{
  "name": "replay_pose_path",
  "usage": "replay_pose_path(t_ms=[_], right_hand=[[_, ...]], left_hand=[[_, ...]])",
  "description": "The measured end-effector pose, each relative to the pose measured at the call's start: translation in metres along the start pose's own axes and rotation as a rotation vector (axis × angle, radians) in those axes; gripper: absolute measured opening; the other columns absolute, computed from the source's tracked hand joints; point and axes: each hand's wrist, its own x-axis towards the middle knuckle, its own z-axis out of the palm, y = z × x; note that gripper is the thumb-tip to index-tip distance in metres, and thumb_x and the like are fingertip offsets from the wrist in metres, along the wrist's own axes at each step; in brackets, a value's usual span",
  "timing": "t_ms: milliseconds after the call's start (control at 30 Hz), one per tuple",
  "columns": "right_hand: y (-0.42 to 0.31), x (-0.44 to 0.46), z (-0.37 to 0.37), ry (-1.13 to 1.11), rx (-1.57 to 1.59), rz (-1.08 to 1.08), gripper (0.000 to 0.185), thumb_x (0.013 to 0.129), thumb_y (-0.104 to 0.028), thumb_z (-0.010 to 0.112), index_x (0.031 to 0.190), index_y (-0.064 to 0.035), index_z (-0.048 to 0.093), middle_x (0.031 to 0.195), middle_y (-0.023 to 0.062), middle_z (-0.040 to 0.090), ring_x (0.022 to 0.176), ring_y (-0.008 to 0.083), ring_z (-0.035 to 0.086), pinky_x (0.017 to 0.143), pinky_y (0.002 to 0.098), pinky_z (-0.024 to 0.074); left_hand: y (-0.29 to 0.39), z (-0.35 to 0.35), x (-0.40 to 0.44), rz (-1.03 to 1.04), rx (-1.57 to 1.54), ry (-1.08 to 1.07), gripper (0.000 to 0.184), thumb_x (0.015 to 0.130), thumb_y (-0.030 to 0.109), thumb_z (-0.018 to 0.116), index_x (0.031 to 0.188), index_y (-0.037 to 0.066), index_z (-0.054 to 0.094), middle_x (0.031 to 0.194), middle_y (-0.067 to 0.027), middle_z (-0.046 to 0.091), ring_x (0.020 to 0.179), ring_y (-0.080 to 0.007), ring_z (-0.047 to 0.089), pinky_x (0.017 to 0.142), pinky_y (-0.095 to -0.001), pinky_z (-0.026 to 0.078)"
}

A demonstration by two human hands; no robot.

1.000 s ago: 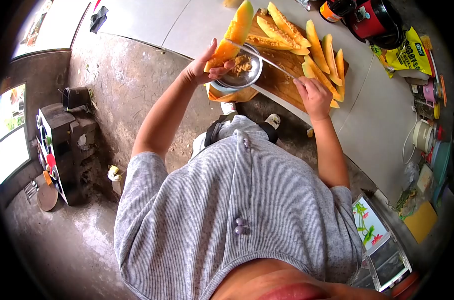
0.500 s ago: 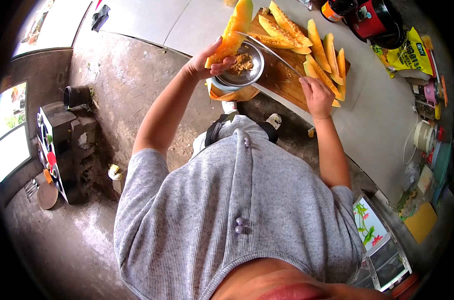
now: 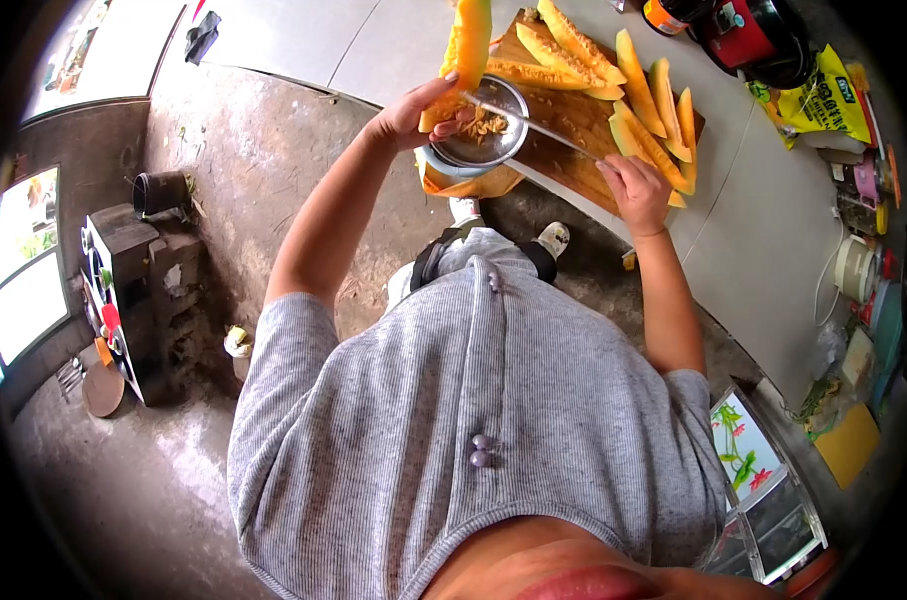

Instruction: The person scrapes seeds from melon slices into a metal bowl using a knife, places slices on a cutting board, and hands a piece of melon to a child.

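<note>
My left hand (image 3: 411, 116) grips an orange-fleshed melon wedge (image 3: 468, 48), held tilted upward at the edge of a metal bowl (image 3: 515, 140). In my right hand (image 3: 639, 196) is a long thin knife (image 3: 540, 127), its tip touching or very near the lower part of the wedge. Scraped melon seeds and pulp (image 3: 486, 125) lie in the bowl. Right of the bowl, several cut melon wedges (image 3: 642, 92) rest on a wooden cutting board (image 3: 549, 150), some with seeds still on them.
A red and black appliance (image 3: 749, 35) and a yellow bag (image 3: 822, 105) stand on the light counter (image 3: 749, 200) to the right. Jars and containers line its far edge. On the concrete floor (image 3: 244, 130) at left is a black bucket (image 3: 161, 194).
The knife tip has moved down along the melon wedge toward my left fingers. The wedge has shifted slightly, and the whole view has turned a little.
</note>
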Motion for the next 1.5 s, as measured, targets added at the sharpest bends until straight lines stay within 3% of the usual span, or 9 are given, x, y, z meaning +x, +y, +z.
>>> replay_pose_path(t_ms=[367, 467, 567, 633, 833, 900, 933, 1200, 1500], right_hand=[[0.005, -0.008, 0.023, 0.015, 0.042, 0.051, 0.015, 0.074, -0.021, 0.072, 0.076, -0.0095, 0.062, 0.067, 0.0024, 0.06, 0.058, 0.0205, 0.059, 0.05, 0.0292, 0.0453], [0.003, -0.015, 0.023, -0.009, 0.06, 0.03, 0.015, 0.073, -0.021, 0.072, 0.077, -0.0097, 0.062, 0.068, 0.0026, 0.061, 0.058, 0.0204, 0.059, 0.051, 0.0295, 0.0454], [0.001, -0.021, 0.02, -0.034, 0.064, 0.032, 0.015, 0.073, -0.021, 0.072, 0.077, -0.0098, 0.063, 0.068, 0.0029, 0.061, 0.058, 0.0206, 0.059, 0.051, 0.03, 0.0455], [-0.002, -0.025, 0.018, -0.039, 0.063, 0.044, 0.015, 0.072, -0.02, 0.072, 0.076, -0.0097, 0.063, 0.068, 0.0032, 0.061, 0.058, 0.0209, 0.059, 0.051, 0.0304, 0.0456], [-0.034, -0.039, 0.012, -0.014, 0.253, 0.404, 0.025, 0.081, -0.023, 0.066, 0.067, -0.0033, 0.06, 0.057, 0.0063, 0.056, 0.049, 0.0204, 0.054, 0.047, 0.028, 0.0414], [-0.04, -0.049, 0.015, -0.23, 0.651, 0.819, 0.035, 0.086, -0.026, 0.062, 0.062, -0.0012, 0.056, 0.051, 0.0045, 0.052, 0.043, 0.0134, 0.049, 0.043, 0.0264, 0.0369], [-0.046, -0.051, 0.012, -0.252, 0.715, 0.869, 0.037, 0.088, -0.027, 0.06, 0.061, -0.0013, 0.053, 0.05, 0.0017, 0.05, 0.042, 0.0079, 0.045, 0.041, 0.0257, 0.0344], [-0.056, -0.06, 0.012, -0.331, 0.732, 0.875, 0.038, 0.089, -0.031, 0.058, 0.065, -0.0011, 0.053, 0.05, 0.0023, 0.049, 0.044, 0.0093, 0.046, 0.044, 0.0262, 0.0368], [-0.056, -0.073, 0.02, -0.292, 0.438, 0.883, 0.042, 0.086, -0.039, 0.056, 0.069, -0.0014, 0.056, 0.058, 0.0152, 0.056, 0.056, 0.035, 0.056, 0.053, 0.0403, 0.0436]], left_hand=[[0.003, 0.006, 0.001, 0.045, 0.101, 0.063, 0.051, 0.091, 0.051, 0.041, 0.111, 0.004, 0.048, 0.085, -0.004, 0.056, 0.054, -0.0071, 0.04, 0.045, -0.0187, 0.031], [0.002, -0.004, 0.004, 0.033, 0.125, 0.122, 0.056, 0.09, 0.055, 0.04, 0.115, 0.005, 0.048, 0.101, -0.0076, 0.061, 0.056, -0.0075, 0.046, 0.046, -0.0178, 0.037], [0.008, 0.013, 0.001, -0.021, 0.156, 0.285, 0.055, 0.091, 0.051, 0.042, 0.118, 0.004, 0.046, 0.093, -0.0051, 0.058, 0.071, -0.009, 0.054, 0.056, -0.0191, 0.044], [0.007, 0.027, 0.002, 0.106, 0.245, 0.372, 0.053, 0.091, 0.047, 0.046, 0.12, 0.003, 0.044, 0.099, -0.0061, 0.057, 0.084, -0.0119, 0.056, 0.067, -0.022, 0.048], [-0.008, 0.008, 0.02, 0.25, 0.392, 0.457, 0.046, 0.092, 0.04, 0.048, 0.121, 0.005, 0.045, 0.104, -0.004, 0.053, 0.094, -0.0121, 0.052, 0.077, -0.0249, 0.044], [-0.014, 0.01, 0.024, 0.302, 0.357, 0.486, 0.044, 0.092, 0.039, 0.048, 0.119, 0.003, 0.045, 0.102, -0.0036, 0.053, 0.093, -0.0116, 0.051, 0.079, -0.0246, 0.042], [-0.017, 0.014, 0.025, 0.358, 0.317, 0.518, 0.043, 0.092, 0.037, 0.048, 0.117, 0.002, 0.046, 0.101, -0.0031, 0.053, 0.092, -0.011, 0.05, 0.081, -0.0242, 0.04], [-0.029, 0.024, 0.034, 0.43, 0.218, 0.628, 0.038, 0.093, 0.035, 0.048, 0.114, 0.003, 0.047, 0.099, -0.0028, 0.054, 0.091, -0.0104, 0.05, 0.078, -0.0242, 0.041], [-0.029, 0.027, 0.024, 0.397, 0.213, 0.671, 0.041, 0.092, 0.036, 0.049, 0.116, 0.003, 0.048, 0.098, -0.0037, 0.055, 0.09, -0.0116, 0.053, 0.077, -0.0238, 0.043]])
